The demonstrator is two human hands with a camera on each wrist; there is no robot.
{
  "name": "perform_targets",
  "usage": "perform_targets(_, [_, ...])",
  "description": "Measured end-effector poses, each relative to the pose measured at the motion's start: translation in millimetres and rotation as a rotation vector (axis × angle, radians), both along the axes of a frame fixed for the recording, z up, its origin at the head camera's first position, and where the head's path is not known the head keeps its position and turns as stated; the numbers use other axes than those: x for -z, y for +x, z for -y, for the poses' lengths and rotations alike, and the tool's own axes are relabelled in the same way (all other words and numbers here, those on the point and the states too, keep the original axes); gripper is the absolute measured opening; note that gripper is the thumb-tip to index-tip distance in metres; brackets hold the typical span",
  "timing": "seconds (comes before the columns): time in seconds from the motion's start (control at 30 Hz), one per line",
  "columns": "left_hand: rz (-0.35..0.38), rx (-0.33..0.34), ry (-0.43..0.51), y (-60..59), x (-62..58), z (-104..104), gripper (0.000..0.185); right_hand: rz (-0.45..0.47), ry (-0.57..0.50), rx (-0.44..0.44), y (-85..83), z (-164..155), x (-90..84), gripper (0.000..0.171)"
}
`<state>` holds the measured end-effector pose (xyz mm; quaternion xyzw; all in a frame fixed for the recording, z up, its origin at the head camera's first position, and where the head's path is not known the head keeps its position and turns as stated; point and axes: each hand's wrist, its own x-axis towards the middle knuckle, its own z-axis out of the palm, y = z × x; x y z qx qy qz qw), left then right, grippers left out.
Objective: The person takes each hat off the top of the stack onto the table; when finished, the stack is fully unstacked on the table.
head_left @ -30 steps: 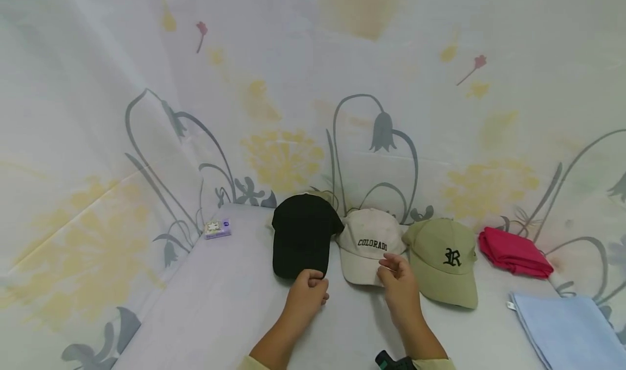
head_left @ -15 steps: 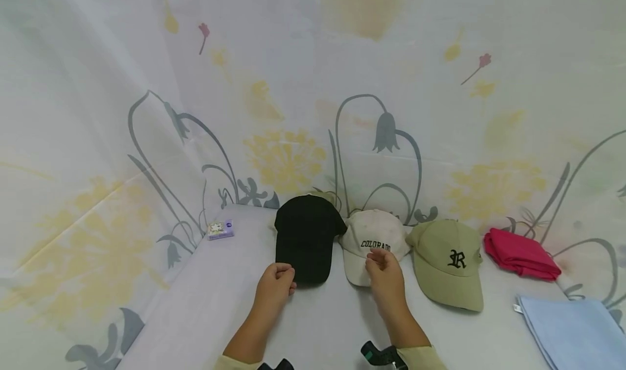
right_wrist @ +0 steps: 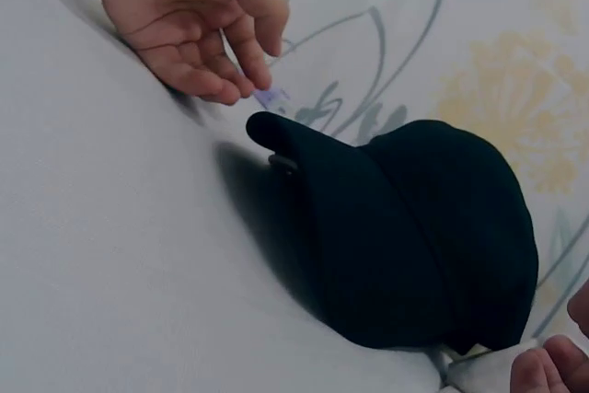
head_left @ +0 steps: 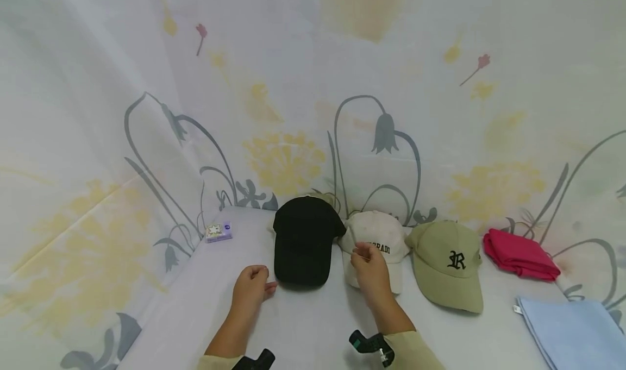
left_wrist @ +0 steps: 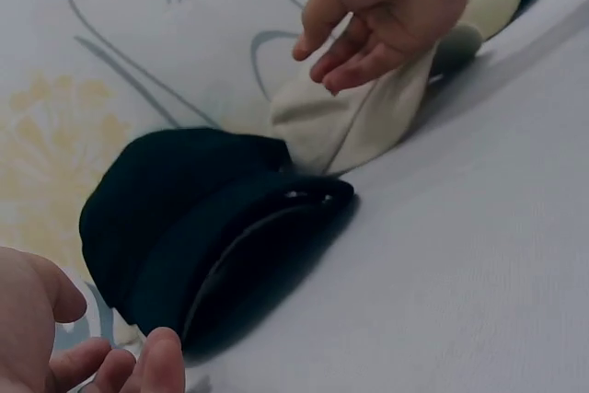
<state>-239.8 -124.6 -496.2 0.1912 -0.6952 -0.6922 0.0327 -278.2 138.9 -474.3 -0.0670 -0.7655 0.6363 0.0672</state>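
Observation:
A black cap (head_left: 307, 245) rests on the white surface against the patterned cloth, brim toward me. Just left of its brim is my left hand (head_left: 250, 288), fingers loosely bent and holding nothing. My right hand (head_left: 370, 269) hovers in front of the cream cap (head_left: 374, 230), hiding part of its lettering, and it too holds nothing. In the left wrist view the black cap (left_wrist: 202, 218) sits between both hands, apart from them. The right wrist view shows the left hand (right_wrist: 198, 25) close to the tip of the black cap's (right_wrist: 405, 227) brim.
An olive cap (head_left: 447, 264) stands right of the cream one. Beyond it lie a folded red cloth (head_left: 520, 254) and a folded light blue cloth (head_left: 577, 332). At the back left is a small purple packet (head_left: 218, 232). The patterned cloth (head_left: 288, 87) rises behind everything.
My left hand has drawn away from the black cap's brim to the left. The right hand has shifted left across the cream cap. The caps have stayed in place.

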Motion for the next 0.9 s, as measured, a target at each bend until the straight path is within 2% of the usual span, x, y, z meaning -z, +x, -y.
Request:
perform_targets(0.13, [0.001, 0.028, 0.064, -4.8, 3.9, 5, 0.038, -0.011, 0.028, 0.010, -7.9, 7, 1.7, 0.036])
perform_targets(0.3, [0.016, 0.073, 0.065, -8.3, 8.6, 12, 0.038, -0.009, 0.059, 0.014, -17.9, 18, 8.2, 0.038])
perform_targets(0.57, [0.003, 0.146, 0.066, -11.2, 10.1, 15, 0.041, -0.010, 0.017, 0.027, -29.7, 27, 12.9, 0.043])
perform_targets(0.73, [0.008, 0.156, 0.091, -13.3, 8.2, 12, 0.041, 0.001, 0.000, 0.047, -34.5, 26, 11.8, 0.045])
perform_targets(0.9, [0.000, 0.164, 0.106, -13.9, 6.4, 11, 0.042, 0.015, -0.054, 0.007, -41.8, 30, 11.4, 0.050])
